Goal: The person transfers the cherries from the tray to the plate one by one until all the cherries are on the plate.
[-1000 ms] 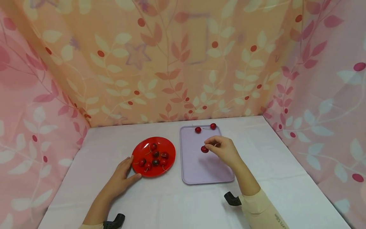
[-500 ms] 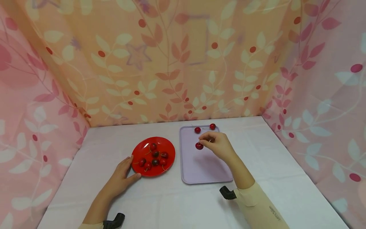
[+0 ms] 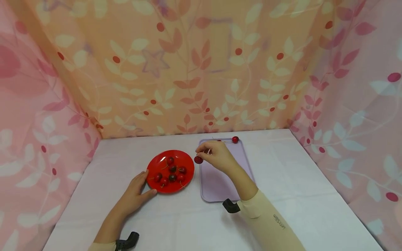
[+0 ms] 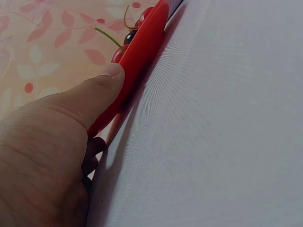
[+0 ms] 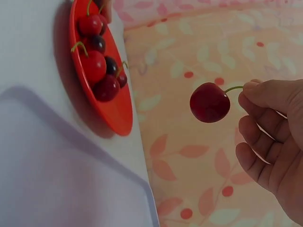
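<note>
A dark red cherry (image 5: 209, 102) hangs by its green stem from my right hand (image 3: 216, 155), which pinches the stem between thumb and forefinger. In the head view this cherry is in the air at the gap between the red plate (image 3: 187, 181) and the lilac tray (image 3: 216, 188). Several cherries (image 3: 172, 169), some bright red and some nearly black, lie on the plate. My left hand (image 3: 135, 195) rests at the plate's left rim, thumb and fingers spread apart. In the left wrist view its thumb (image 4: 102, 90) touches the rim.
At the tray's far edge lies one cherry (image 3: 235, 139); another beside it is mostly hidden behind my right hand. Plate and tray stand side by side on a white cloth (image 3: 176, 223). Patterned curtains (image 3: 188, 69) rise behind and on both sides.
My right hand has moved left with the pinched cherry, from over the tray's middle to its left edge near the plate. My left hand has stayed at the plate's rim.
</note>
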Action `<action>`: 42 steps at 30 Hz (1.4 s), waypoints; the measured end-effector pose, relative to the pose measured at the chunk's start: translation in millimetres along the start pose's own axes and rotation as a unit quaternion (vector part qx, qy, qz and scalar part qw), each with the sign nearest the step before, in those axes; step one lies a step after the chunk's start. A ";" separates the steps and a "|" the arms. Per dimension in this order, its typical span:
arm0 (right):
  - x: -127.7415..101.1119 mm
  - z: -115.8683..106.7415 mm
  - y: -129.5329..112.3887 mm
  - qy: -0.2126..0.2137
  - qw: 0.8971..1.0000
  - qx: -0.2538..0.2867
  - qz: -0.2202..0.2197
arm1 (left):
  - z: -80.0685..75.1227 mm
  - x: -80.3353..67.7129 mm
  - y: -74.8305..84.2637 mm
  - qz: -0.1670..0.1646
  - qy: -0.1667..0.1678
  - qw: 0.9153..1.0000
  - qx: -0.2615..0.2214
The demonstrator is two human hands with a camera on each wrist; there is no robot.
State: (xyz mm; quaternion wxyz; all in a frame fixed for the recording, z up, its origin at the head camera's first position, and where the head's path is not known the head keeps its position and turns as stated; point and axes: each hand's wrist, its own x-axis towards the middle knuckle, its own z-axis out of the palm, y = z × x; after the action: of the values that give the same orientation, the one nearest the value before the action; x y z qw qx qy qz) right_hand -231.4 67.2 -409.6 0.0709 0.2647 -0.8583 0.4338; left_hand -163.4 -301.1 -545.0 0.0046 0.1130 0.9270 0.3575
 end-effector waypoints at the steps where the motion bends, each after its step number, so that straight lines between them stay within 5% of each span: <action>1: 2.7 3.2 -1.9 -0.002 1.000 0.002 -0.004 | -0.1 0.9 -0.1 0.002 0.001 1.000 0.002; 16: 23.3 52.3 -17.7 -0.052 0.998 -0.027 -0.027 | 2.1 0.1 1.4 -0.008 -0.005 1.000 -0.003; 27: 39.7 89.5 -18.9 -0.092 0.995 0.032 0.026 | 1.2 0.5 2.3 -0.007 -0.005 1.000 -0.003; 42: 55.3 118.5 -20.3 -0.118 0.992 -0.011 0.032 | -1.1 -1.2 4.0 0.010 0.004 1.000 -0.004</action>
State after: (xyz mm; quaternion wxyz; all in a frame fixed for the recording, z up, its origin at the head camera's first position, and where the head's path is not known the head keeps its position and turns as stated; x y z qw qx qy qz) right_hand -255.2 -57.0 -448.5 -0.0415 0.2855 -0.8737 0.3918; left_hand -161.5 -299.1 -541.6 -0.0019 0.1207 0.9244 0.3619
